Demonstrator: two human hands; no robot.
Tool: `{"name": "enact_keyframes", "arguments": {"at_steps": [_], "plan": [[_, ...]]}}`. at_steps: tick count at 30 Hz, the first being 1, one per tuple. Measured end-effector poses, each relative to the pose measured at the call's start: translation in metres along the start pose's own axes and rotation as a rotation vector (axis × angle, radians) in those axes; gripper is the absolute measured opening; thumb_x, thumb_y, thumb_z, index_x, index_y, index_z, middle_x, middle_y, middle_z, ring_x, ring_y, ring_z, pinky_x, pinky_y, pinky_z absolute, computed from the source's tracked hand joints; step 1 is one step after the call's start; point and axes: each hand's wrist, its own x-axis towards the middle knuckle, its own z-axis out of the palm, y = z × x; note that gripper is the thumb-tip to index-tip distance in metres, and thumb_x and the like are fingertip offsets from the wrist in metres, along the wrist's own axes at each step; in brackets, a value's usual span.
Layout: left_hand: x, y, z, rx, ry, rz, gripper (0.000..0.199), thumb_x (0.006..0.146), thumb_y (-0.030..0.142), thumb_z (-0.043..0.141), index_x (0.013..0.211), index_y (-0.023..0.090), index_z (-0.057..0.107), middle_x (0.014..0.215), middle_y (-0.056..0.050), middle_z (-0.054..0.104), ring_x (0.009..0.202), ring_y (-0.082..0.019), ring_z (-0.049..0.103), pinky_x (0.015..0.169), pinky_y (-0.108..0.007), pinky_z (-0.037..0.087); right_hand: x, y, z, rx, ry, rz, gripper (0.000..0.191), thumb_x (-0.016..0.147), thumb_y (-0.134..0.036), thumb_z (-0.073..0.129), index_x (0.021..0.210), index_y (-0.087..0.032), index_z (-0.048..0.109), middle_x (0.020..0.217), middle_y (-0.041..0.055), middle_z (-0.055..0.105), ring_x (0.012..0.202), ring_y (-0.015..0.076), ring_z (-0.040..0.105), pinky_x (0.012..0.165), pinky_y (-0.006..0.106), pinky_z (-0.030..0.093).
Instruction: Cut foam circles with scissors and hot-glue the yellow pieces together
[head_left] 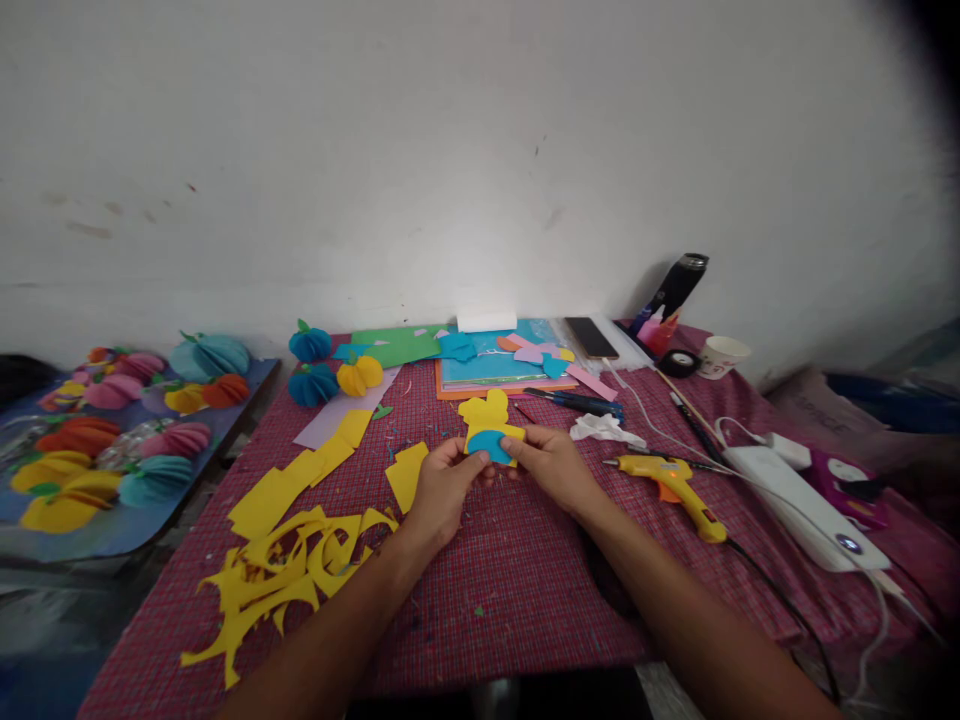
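1. Holds a blue cutout (487, 447) over yellow paper (517, 434), in both hands above the middle of a cloth-covered table (517, 590).
2. Looks light and thin, fairly stiff like card, not slippery; probably easy to crease or bend under a hard squeeze. Best to take by the outer edges, thumbs on top, fingers beneath.
3. Pinches one side with the left hand (448, 488), thumb laid on the blue, and the opposite side with the right hand (553, 468), thumb likewise on top. Closed grip at both ends; fingertips underneath mostly hidden.
4. Reaches in with both forearms from the near edge, wrists apart, fingers meeting in front.
5. Just beyond, shows rounded yellow cutouts (486, 408); whether touching the held paper, cannot tell.
6. Just beside the left hand, yellow squares (406, 478); farther left, curling yellow scraps (262, 560).
7. To the right, lying apart from the hands, a yellow glue gun (671, 475) near a crumpled tissue (606, 429).
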Motion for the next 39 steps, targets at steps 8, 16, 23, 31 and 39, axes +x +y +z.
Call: {"name": "enact_keyframes", "arguments": {"at_steps": [8, 16, 23, 31, 39], "plan": [[0.0, 0.001, 0.0, -0.002, 0.006, 0.0, 0.024, 0.065, 0.028, 0.082, 0.077, 0.015, 0.065, 0.069, -0.001, 0.065, 0.06, -0.013, 0.06, 0.06, -0.026, 0.047, 0.0, 0.0, 0.0, 0.01, 0.008, -0.001, 0.027, 0.079, -0.046, 0.069, 0.073, -0.019, 0.069, 0.065, -0.0008, 0.067, 0.053, 0.0142, 0.058, 0.051, 0.025, 0.047], [0.0, 0.0, 0.0, 0.025, 0.012, 0.0, 0.025, 0.065, 0.029, 0.081, 0.077, 0.015, 0.065, 0.068, -0.002, 0.066, 0.059, -0.013, 0.06, 0.06, -0.026, 0.047, 0.0, 0.002, -0.001, 0.006, -0.004, -0.002, 0.029, 0.079, -0.048, 0.07, 0.075, -0.019, 0.07, 0.067, 0.0003, 0.068, 0.055, 0.0147, 0.059, 0.052, 0.026, 0.048], [0.001, -0.002, -0.001, 0.022, -0.009, 0.011, 0.022, 0.068, 0.028, 0.08, 0.078, 0.015, 0.064, 0.069, -0.001, 0.065, 0.06, -0.012, 0.059, 0.059, -0.025, 0.046, 0.001, 0.003, -0.003, -0.044, -0.015, -0.024, 0.032, 0.081, -0.049, 0.068, 0.075, -0.017, 0.068, 0.065, 0.0001, 0.067, 0.055, 0.0144, 0.058, 0.052, 0.025, 0.045], [0.002, -0.004, -0.002, 0.033, -0.011, 0.021, 0.02, 0.069, 0.025, 0.078, 0.077, 0.015, 0.063, 0.067, 0.0, 0.065, 0.059, -0.012, 0.058, 0.06, -0.025, 0.046, 0.002, 0.009, -0.004, -0.033, -0.032, -0.024, 0.031, 0.082, -0.047, 0.068, 0.078, -0.017, 0.069, 0.066, -0.0001, 0.067, 0.056, 0.0146, 0.057, 0.053, 0.025, 0.043], [0.002, -0.006, -0.003, 0.026, -0.013, 0.024, 0.021, 0.068, 0.025, 0.079, 0.077, 0.015, 0.063, 0.067, 0.0, 0.065, 0.059, -0.012, 0.059, 0.06, -0.025, 0.046, 0.001, 0.005, -0.003, -0.029, -0.038, -0.024, 0.03, 0.082, -0.046, 0.068, 0.079, -0.016, 0.069, 0.067, -0.0006, 0.066, 0.056, 0.014, 0.057, 0.055, 0.025, 0.044]]}}
